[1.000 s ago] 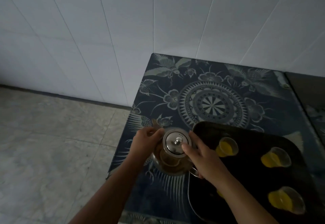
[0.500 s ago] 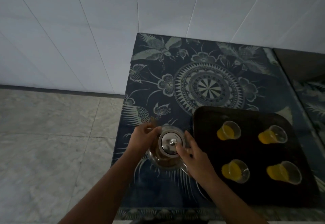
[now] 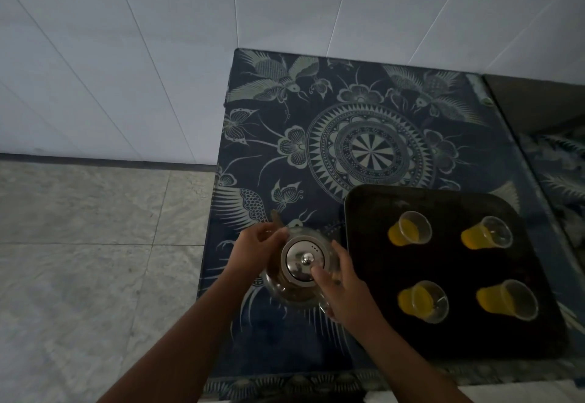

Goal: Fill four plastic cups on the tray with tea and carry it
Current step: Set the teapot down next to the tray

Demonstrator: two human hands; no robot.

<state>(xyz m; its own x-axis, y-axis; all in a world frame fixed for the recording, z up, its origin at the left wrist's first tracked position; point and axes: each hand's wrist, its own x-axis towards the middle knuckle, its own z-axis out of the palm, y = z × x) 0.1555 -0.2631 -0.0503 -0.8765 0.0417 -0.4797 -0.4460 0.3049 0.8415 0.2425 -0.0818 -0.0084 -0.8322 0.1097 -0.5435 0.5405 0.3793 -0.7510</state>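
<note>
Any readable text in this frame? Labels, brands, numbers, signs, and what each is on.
None: no readable text anywhere in the head view.
teapot: plain steel lid with a few small dots, no lettering.
plastic cups: clear, unprinted.
tray: dark, no marking visible.
tablecloth: birds, flowers and a round medallion, no words.

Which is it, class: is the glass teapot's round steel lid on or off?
On. The round steel lid sits level in the mouth of the clear glass teapot, knob upward.
</note>
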